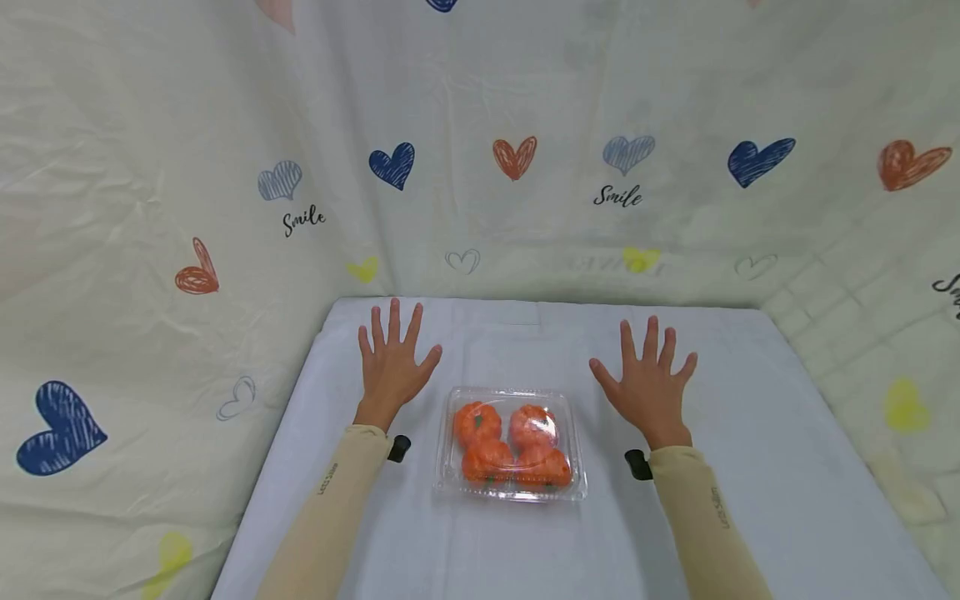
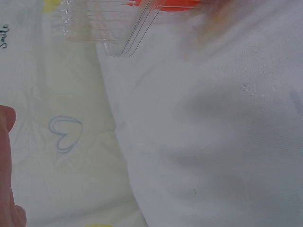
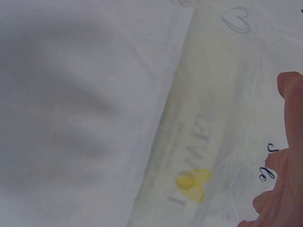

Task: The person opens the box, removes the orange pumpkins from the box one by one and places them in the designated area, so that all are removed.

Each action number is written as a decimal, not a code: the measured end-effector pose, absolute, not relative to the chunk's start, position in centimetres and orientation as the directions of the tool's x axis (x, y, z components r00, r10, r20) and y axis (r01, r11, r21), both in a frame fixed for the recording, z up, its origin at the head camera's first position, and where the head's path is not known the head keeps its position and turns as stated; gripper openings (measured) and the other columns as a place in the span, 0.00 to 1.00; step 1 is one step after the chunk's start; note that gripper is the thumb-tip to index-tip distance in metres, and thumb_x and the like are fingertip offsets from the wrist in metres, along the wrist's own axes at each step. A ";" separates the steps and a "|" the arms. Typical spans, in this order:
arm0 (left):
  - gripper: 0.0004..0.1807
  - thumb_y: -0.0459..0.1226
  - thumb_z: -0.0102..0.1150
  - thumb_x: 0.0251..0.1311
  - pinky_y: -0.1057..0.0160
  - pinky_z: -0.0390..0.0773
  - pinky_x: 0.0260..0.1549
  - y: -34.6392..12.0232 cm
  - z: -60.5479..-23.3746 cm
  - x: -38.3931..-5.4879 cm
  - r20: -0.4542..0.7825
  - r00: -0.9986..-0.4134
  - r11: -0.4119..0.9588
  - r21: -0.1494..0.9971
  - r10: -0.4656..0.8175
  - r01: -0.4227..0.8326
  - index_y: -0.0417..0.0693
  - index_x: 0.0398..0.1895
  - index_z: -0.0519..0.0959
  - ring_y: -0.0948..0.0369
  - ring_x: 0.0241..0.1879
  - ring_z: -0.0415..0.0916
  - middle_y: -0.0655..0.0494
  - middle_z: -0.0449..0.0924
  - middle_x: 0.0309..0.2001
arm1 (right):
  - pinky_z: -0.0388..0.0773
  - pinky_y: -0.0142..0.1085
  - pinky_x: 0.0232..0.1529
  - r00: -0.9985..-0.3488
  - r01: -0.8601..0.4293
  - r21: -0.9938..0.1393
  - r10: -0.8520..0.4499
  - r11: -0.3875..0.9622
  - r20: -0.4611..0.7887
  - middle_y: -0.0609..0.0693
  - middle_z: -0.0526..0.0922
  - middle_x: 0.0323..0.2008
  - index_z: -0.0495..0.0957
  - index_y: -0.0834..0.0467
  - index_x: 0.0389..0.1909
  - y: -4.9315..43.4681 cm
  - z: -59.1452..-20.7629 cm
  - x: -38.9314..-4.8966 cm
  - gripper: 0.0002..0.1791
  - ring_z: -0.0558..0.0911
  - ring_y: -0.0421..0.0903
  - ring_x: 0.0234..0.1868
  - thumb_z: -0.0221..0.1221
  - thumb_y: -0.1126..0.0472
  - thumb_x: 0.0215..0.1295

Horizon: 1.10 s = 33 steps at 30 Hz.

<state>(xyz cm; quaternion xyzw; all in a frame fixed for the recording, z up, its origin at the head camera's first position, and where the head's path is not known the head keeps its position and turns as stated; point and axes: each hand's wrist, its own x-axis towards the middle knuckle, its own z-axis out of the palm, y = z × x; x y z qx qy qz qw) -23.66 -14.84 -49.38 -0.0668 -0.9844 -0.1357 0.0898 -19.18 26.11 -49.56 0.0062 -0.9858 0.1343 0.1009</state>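
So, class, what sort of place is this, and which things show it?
Probably a small, screened-off tabletop workspace: a white-covered table, heart-printed sheeting behind it and on both sides, and one clear plastic box of orange pumpkin-like items set out on it.

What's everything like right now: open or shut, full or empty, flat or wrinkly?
Left hand: fingers spread, holding nothing
Right hand: fingers spread, holding nothing
Clear plastic box: looks closed, filled
Orange pumpkin-shaped things: four, inside the box, two by two
White tablecloth: spread out, lightly creased
Heart-patterned sheet: hanging, wrinkled
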 end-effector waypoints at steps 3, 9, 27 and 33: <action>0.46 0.63 0.45 0.77 0.31 0.29 0.78 -14.8 -49.5 -23.6 0.214 -0.971 0.953 0.256 0.107 0.161 0.60 0.90 0.45 0.39 0.84 0.22 0.46 0.29 0.88 | 0.27 0.84 0.68 -0.979 -0.042 -0.265 0.013 0.963 0.201 0.70 0.33 0.84 0.47 0.58 0.87 26.1 -49.7 -19.2 0.52 0.33 0.75 0.82 0.51 0.31 0.77; 0.47 0.64 0.46 0.76 0.31 0.30 0.77 -14.7 -49.6 -23.6 0.241 -0.965 0.948 0.271 0.102 0.168 0.59 0.90 0.46 0.38 0.84 0.23 0.45 0.30 0.88 | 0.26 0.83 0.68 -0.977 -0.043 -0.255 0.013 0.966 0.214 0.70 0.32 0.85 0.47 0.57 0.87 26.2 -49.6 -19.2 0.52 0.34 0.75 0.82 0.52 0.31 0.76; 0.48 0.62 0.49 0.76 0.30 0.33 0.78 -14.9 -50.2 -20.6 0.199 -0.977 0.925 0.350 0.082 0.149 0.57 0.90 0.44 0.37 0.84 0.26 0.44 0.30 0.88 | 0.32 0.84 0.69 -0.963 -0.098 -0.318 -0.009 0.943 0.269 0.72 0.41 0.84 0.51 0.60 0.86 25.5 -50.3 -16.3 0.51 0.40 0.76 0.82 0.57 0.35 0.75; 0.48 0.60 0.51 0.76 0.31 0.31 0.78 -14.9 -50.5 -18.9 0.197 -0.977 0.906 0.391 0.086 0.159 0.56 0.90 0.45 0.38 0.84 0.24 0.45 0.31 0.88 | 0.36 0.83 0.69 -0.968 -0.098 -0.318 -0.015 0.943 0.252 0.71 0.43 0.84 0.52 0.62 0.85 25.1 -51.3 -14.7 0.51 0.41 0.76 0.82 0.57 0.35 0.75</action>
